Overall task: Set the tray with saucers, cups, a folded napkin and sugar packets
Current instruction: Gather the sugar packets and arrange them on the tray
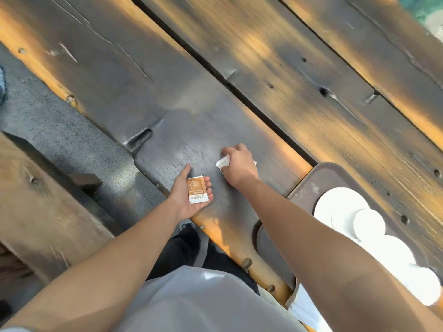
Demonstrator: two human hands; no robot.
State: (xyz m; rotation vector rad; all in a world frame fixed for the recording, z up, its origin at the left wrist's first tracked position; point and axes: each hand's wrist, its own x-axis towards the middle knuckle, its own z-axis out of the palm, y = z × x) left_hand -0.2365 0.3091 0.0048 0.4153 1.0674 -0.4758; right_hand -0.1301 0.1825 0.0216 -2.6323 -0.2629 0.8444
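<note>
Head view, tilted; dark weathered wooden table [182, 92] seen from above.

Left hand [191, 192]: held palm up and open at the near table edge, fingers loosely curled. A brown-and-white sugar packet [197, 190] is carried flat on the palm; more packet edges are visible beneath it, count not readable.

Right hand [236, 162]: placed palm down on the tabletop, fingers bent and closed around a white packet [222, 162]. One corner of the packet is exposed at the thumb side, a small white edge at the far side of the hand. Whether the packet is lifted or pressed to the wood cannot be told.

Dark tray [309, 185]: set on the table to the right, partly overhanging the near edge, partly covered by the right forearm. White saucers [335, 202] are laid on it, with white cups [369, 222] on top, overexposed, so outlines are merged. Both hands are kept well apart from the tray. No packet is seen on the tray's visible part.
</note>
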